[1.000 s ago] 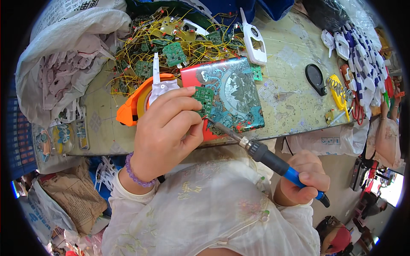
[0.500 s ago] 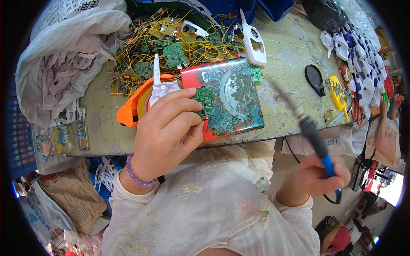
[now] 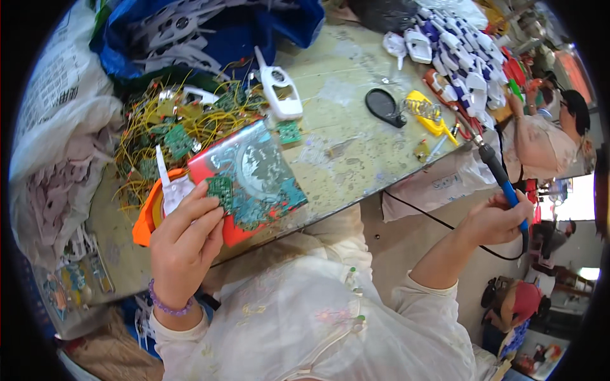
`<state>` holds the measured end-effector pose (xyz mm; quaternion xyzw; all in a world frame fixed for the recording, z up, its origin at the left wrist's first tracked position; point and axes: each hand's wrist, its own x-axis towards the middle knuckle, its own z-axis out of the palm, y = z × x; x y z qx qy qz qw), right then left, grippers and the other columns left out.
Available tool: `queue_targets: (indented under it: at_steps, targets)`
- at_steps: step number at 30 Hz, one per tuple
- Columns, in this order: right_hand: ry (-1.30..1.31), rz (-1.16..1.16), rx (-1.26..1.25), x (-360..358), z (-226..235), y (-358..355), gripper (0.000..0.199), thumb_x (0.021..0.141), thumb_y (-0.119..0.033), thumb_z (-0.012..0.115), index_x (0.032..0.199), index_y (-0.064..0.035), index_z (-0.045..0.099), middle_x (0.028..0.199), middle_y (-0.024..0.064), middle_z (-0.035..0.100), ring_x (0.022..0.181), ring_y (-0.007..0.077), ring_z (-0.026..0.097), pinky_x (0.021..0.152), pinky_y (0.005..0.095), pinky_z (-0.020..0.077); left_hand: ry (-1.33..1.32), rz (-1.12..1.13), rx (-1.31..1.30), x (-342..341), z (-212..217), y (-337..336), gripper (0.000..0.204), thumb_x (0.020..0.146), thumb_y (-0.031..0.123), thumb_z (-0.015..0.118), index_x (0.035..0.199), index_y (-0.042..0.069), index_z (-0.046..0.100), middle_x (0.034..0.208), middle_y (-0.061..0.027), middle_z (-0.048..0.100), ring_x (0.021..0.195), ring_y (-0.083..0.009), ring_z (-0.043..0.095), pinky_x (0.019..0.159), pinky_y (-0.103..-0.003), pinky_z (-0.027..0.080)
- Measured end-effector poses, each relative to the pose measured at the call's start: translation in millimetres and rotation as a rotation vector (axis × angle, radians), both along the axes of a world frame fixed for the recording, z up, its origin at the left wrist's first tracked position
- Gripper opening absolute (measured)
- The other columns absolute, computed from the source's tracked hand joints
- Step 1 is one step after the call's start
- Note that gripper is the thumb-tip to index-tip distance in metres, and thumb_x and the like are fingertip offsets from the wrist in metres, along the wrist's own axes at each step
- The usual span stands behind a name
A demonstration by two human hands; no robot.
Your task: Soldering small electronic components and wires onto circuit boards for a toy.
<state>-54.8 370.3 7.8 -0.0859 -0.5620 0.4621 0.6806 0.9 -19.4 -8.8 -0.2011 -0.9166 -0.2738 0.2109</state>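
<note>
My left hand [image 3: 185, 238], wearing a purple bead bracelet, pinches a small green circuit board [image 3: 220, 192] at its edge. The board is over the left part of a red box or book with a dark printed picture [image 3: 264, 168]. Beside those fingers, a white plastic casing [image 3: 176, 189] rests by an orange tape dispenser [image 3: 143, 222]. Off to the right, my right hand [image 3: 499, 221] is wrapped round the blue handle of a soldering iron [image 3: 497, 166]. Its tip points up and away, close to the bench's right end, near a yellow iron stand with a metal coil [image 3: 427, 113].
Wired circuit boards [image 3: 181, 136] are heaped behind the box. A blue bag [image 3: 305, 22] of white casings stands behind them, a white sack [image 3: 60, 146] at left. A white casing [image 3: 283, 95] and black magnifier-like ring [image 3: 383, 106] lie on the bench [image 3: 343, 120]. Another person [image 3: 546, 136] sits at right.
The view has swung to the right. My right hand has carried the soldering iron away from the box toward the yellow stand. My left hand still holds the circuit board.
</note>
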Motion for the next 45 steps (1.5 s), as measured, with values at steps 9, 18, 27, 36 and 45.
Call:
queue_targets:
  at_steps: [9,18,27,36,45]
  targets:
    - [-0.41,0.181,0.103,-49.9,-9.3,17.5,0.027,0.094,-0.027,0.056,0.083,-0.0025,0.06,0.062,-0.0007,0.049,0.054,0.0053,0.044,0.049,0.0193,0.0322,0.007,-0.027,-0.033,0.8,3.0,0.1,0.015,0.071,-0.005,0.07,0.084,0.0,0.065,0.093,-0.0111,0.066,0.101,-0.0316,0.066,0.075,-0.034,0.056]
    - [-0.562,0.385,0.034,-84.2,-50.9,-13.9,0.022,0.09,-0.018,0.065,0.097,0.0,0.054,0.071,0.0006,0.053,0.062,0.0079,0.049,0.056,0.0218,0.0399,0.006,-0.04,0.004,0.0,2.9,-2.1,0.015,0.07,-0.001,0.072,0.082,0.002,0.065,0.094,-0.0092,0.066,0.101,-0.0294,0.065,0.077,-0.035,0.055]
    - [-0.306,0.634,-0.413,-58.5,-63.6,-67.3,0.033,0.084,0.0,0.066,0.103,-0.005,0.04,0.081,-0.0002,0.047,0.07,0.0057,0.044,0.062,0.0187,0.0381,0.02,0.141,0.069,-1.6,13.5,-5.1,0.026,0.069,0.008,0.076,0.093,0.004,0.065,0.091,-0.0095,0.062,0.089,-0.0281,0.06,0.074,-0.038,0.049]
    - [-0.96,1.091,0.667,-84.4,-54.5,-168.7,0.032,0.084,-0.012,0.067,0.113,-0.0035,0.056,0.09,0.0119,0.066,0.076,0.0232,0.063,0.067,0.0315,0.0491,-0.146,0.243,0.013,-7.1,13.7,16.1,0.041,0.071,0.024,0.076,0.103,0.002,0.063,0.094,-0.0124,0.059,0.087,-0.03,0.057,0.076,-0.039,0.046]
    - [-1.185,0.954,0.675,-131.6,-68.7,-187.5,0.058,0.073,-0.021,0.074,0.122,-0.0037,0.046,0.087,0.0146,0.065,0.08,0.0316,0.064,0.072,0.0392,0.0499,-0.043,0.241,0.021,-3.1,12.6,13.3,0.038,0.069,0.016,0.073,0.104,0.003,0.064,0.095,-0.0121,0.062,0.085,-0.029,0.061,0.074,-0.038,0.049]
